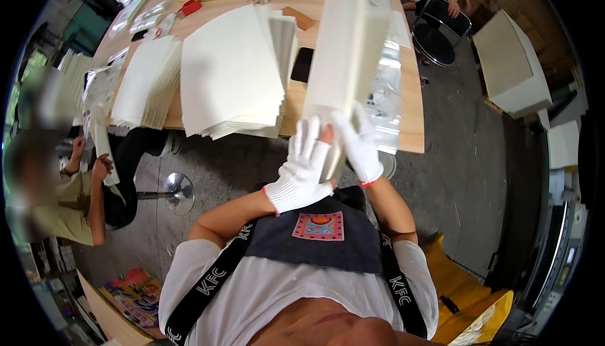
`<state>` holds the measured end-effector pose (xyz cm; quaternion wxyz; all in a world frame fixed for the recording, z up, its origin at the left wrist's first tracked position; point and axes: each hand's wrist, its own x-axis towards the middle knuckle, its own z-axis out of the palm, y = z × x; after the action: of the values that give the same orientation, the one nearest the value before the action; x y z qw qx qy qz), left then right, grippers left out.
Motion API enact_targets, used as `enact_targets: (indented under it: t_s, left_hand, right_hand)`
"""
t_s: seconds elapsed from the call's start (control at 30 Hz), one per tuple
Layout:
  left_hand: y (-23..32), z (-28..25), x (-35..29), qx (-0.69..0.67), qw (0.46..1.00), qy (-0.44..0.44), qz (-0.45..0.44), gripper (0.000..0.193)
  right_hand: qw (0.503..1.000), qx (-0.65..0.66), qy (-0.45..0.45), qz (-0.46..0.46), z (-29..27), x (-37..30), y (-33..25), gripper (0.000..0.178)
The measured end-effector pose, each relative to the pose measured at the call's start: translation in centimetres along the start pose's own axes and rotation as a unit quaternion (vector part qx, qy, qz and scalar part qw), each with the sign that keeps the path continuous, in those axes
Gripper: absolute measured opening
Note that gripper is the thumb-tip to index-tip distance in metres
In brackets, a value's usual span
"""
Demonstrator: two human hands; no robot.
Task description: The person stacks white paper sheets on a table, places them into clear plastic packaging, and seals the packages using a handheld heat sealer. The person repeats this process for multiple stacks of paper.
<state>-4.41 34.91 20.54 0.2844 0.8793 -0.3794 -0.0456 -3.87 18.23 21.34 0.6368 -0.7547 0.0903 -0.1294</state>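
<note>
A long, thick stack of white sheets rests on the table in front of me, its near end reaching over the edge. White gloves cover both hands. My left hand lies on the stack's near end, with its fingers spread and stretched forward; one bare digit shows beside the glove. Along the right side of the same stack, my right hand touches with its fingers apart and pointing away from me. The underside of the near end is hidden behind my hands.
Further white sheet stacks lie left on the wooden table. A black phone sits beside them, and clear plastic bags lie right. A seated person works at left; a black chair stands far right.
</note>
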Motion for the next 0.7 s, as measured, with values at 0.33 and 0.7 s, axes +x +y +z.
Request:
enact_targets:
  t_s: [0.33,0.7]
  left_hand:
    - [-3.6,6.2,21.5,0.039,0.992,0.109,0.057,0.058]
    - [-2.9,3.6,22.2,-0.324,0.939,-0.109,0.034,0.036]
  right_hand:
    - [0.894,-0.436,0.058,-0.092,-14.9,-8.4,2.7,0.020]
    - [0.878,-0.460,-0.131,-0.029,-15.6,-5.8,8.9,0.021]
